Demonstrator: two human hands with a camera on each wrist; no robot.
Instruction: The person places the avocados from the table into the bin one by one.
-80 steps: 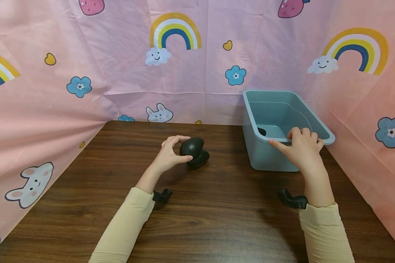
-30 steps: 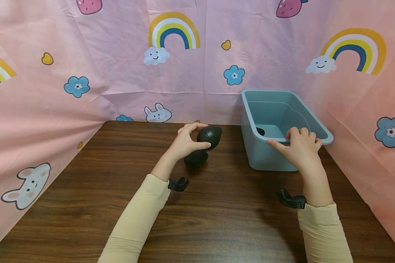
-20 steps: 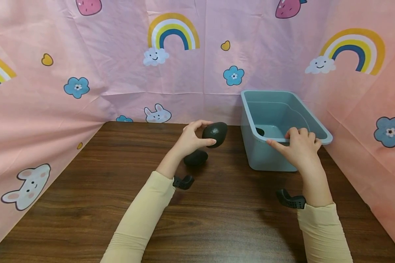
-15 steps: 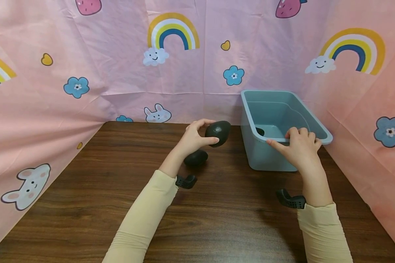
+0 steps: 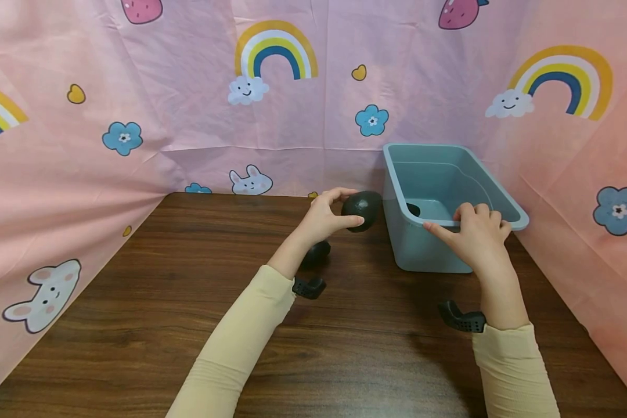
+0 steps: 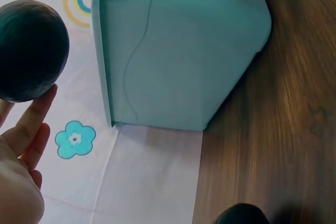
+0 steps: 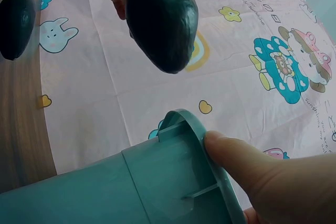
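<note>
My left hand [image 5: 321,219] holds a dark green avocado [image 5: 364,211] between thumb and fingers, raised above the table just left of the blue-grey plastic bin [image 5: 428,251]. In the right wrist view the held avocado [image 7: 163,22] hangs with its narrow end downward, apart from the bin. A second avocado [image 5: 319,252] lies on the table, partly hidden behind my left wrist. Inside the bin a dark rounded thing [image 5: 412,209] shows, mostly covered by the wall. My right hand [image 5: 478,235] grips the bin's near rim, fingers over the inside and thumb along the edge.
The brown wooden table [image 5: 345,348] reaches back to a pink patterned cloth [image 5: 313,128] hung behind and at both sides. The bin stands at the back right, close to the cloth. A black camera mount is on each wrist.
My left hand has lifted the avocado off the one beneath it and carried it right, toward the bin. The other avocado stays on the table. My right hand keeps its hold on the rim.
</note>
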